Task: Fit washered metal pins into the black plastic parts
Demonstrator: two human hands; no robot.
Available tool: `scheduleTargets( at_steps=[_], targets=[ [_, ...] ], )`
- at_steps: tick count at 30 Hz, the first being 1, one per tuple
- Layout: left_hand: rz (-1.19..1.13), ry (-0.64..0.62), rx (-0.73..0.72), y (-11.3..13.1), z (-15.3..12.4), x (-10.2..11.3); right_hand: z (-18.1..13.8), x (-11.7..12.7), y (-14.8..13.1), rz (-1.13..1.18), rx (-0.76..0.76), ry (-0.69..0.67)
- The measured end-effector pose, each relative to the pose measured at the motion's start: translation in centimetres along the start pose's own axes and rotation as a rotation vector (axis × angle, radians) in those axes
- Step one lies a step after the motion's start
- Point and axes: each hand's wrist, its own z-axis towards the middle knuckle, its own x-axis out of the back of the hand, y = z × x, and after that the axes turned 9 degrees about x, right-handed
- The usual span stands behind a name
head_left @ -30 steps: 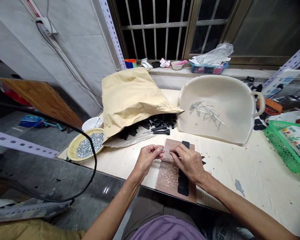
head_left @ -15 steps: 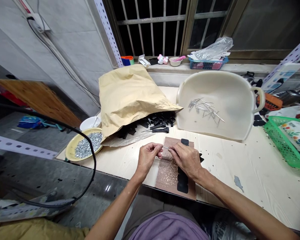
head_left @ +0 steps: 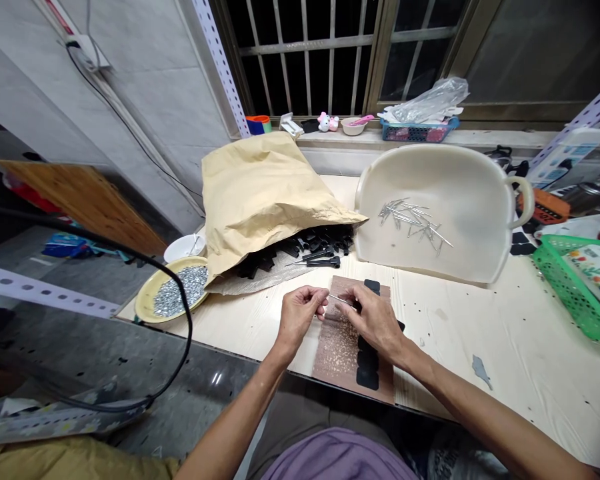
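Observation:
A thin metal rod (head_left: 341, 300) spans the gap between my hands, above a brown board (head_left: 336, 360) at the table's front edge. My left hand (head_left: 303, 313) pinches its left end between thumb and fingers. At the rod's other end, my right hand (head_left: 375, 319) has its thumb and curled fingers around it. Black rounded pads (head_left: 367, 370) run in a strip along the board, partly under my right hand. Beyond the hands, black slim pieces with thin metal shafts (head_left: 323, 262) spill from a brown paper bag (head_left: 275, 193).
A tipped cream plastic tub (head_left: 460, 253) holds several metal rods (head_left: 415, 219). To the left stand a yellow bowl (head_left: 145, 300) of small metal parts and a white bowl (head_left: 177, 248). A green basket (head_left: 565, 287) sits at right. A black cable (head_left: 187, 333) loops across the left foreground.
My right hand's fingers have shifted and opened slightly around the rod, showing more of it. The rod now slopes down to the right. The whole view has moved a little.

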Motion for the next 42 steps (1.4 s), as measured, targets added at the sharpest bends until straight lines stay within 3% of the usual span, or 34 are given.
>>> scheduleTargets(
  at_steps=[4,8,13,17,22,26,32,35,38,42],
  targets=[
    [-0.028,-0.033,0.024,0.0,0.0,-0.1,-0.2,0.0,0.1,-0.190,0.050,-0.009],
    [-0.039,-0.035,0.035,0.2,-0.1,-0.1,-0.2,0.0,0.0,-0.164,0.066,-0.014],
    [-0.060,-0.058,0.045,-0.1,0.0,-0.1,-0.1,0.2,-0.2,-0.316,0.107,-0.027],
    [-0.087,-0.061,0.064,-0.4,0.2,-0.1,-0.1,0.4,-0.1,-0.201,0.108,-0.034],
    [-0.097,-0.095,0.084,-0.7,0.4,-0.2,-0.1,0.5,0.2,-0.309,0.127,-0.036],
    [-0.100,-0.101,0.104,-0.8,0.4,-0.3,-0.1,0.5,0.5,-0.144,0.096,-0.061],
    [-0.122,-0.161,0.165,-1.1,0.4,-0.8,-0.4,0.7,1.0,-0.080,0.129,-0.088],
    [-0.080,-0.187,0.184,-1.5,0.3,-1.6,-1.1,1.8,2.2,0.007,0.088,-0.073],
    [0.053,-0.158,0.166,-2.0,0.3,-2.5,-1.6,3.6,4.8,-0.099,0.022,-0.071],
    [0.347,-0.041,-0.094,-3.1,0.1,-3.5,-1.7,4.8,8.6,-0.275,-0.003,-0.087]
  ],
)
